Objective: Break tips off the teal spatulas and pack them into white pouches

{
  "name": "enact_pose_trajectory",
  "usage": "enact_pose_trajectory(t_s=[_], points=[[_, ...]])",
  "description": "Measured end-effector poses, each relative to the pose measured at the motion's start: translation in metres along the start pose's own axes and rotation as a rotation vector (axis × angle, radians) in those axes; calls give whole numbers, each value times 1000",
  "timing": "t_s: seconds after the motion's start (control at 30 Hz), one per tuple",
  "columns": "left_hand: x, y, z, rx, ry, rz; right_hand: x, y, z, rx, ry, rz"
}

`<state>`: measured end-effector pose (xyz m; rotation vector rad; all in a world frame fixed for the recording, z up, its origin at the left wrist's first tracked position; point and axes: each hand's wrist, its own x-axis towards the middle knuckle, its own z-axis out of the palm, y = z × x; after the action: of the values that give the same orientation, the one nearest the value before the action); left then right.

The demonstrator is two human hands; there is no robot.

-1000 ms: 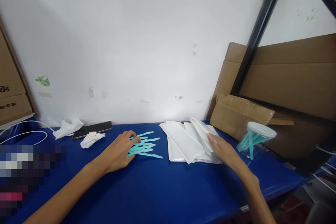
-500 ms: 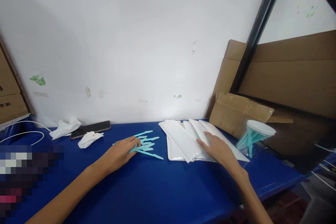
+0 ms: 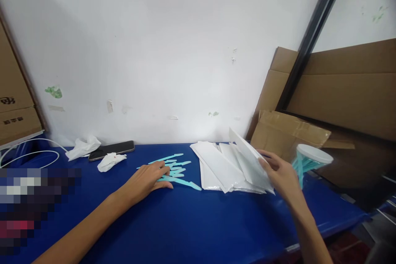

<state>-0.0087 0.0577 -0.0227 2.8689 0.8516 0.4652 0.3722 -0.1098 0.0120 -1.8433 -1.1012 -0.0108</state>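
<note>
Several light-blue plastic sticks (image 3: 182,181) lie fanned on the blue table (image 3: 185,227). Over their left ends rests my left hand (image 3: 151,179), its fingers curled around some of them. To the right is a spread pile of flat white packets (image 3: 213,165). My right hand (image 3: 278,171) pinches one white packet (image 3: 250,159) by its right edge and holds it tilted up above the pile. Behind that hand, a white-rimmed cup (image 3: 315,154) with more light-blue sticks leans on its side.
A dark phone (image 3: 116,149) and crumpled tissues (image 3: 83,147) lie at the back left. Cardboard (image 3: 284,132) leans by a dark metal post (image 3: 305,57) at the right. White cables (image 3: 31,140) curve at the far left.
My right hand has moved right and lifted a packet from the pile, tilting it upright. My left hand stays on the sticks, its thumb now farther out. The view has shifted slightly.
</note>
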Motion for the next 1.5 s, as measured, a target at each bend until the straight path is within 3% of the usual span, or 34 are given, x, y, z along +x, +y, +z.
enact_pose_trajectory(t_s=[0.17,0.27,0.37,0.5,0.57,0.67,0.77,0.87,1.0,1.07,1.2,1.27,1.5], points=[[0,2,1,-16,44,-4,-11,-20,-12,248,96,-17],[2,9,-3,-53,108,-50,-19,-39,-17,590,23,82],[3,19,-8,-106,207,-118,-26,-57,-5,923,-162,260],[4,30,-11,-264,395,-247,-37,-74,38,1298,-608,443],[6,33,-13,-513,520,-311,-45,-80,59,1320,-758,479],[10,29,-15,-932,641,-378,-58,-86,78,1219,-873,486],[13,21,-14,-1075,681,-449,-64,-89,82,1143,-908,503],[13,15,-10,-1239,734,-518,-66,-91,79,1251,-932,550],[13,12,-11,-1413,813,-575,-72,-97,78,1408,-1108,586],[12,10,-14,-1467,822,-576,-74,-98,79,1346,-1036,535],[11,6,-20,-1546,731,-581,-70,-96,77,1113,-656,457],[10,4,-19,-1560,667,-607,-64,-91,73,1048,-529,435],[9,14,-9,-1541,510,-641,-52,-79,62,973,-349,327]])
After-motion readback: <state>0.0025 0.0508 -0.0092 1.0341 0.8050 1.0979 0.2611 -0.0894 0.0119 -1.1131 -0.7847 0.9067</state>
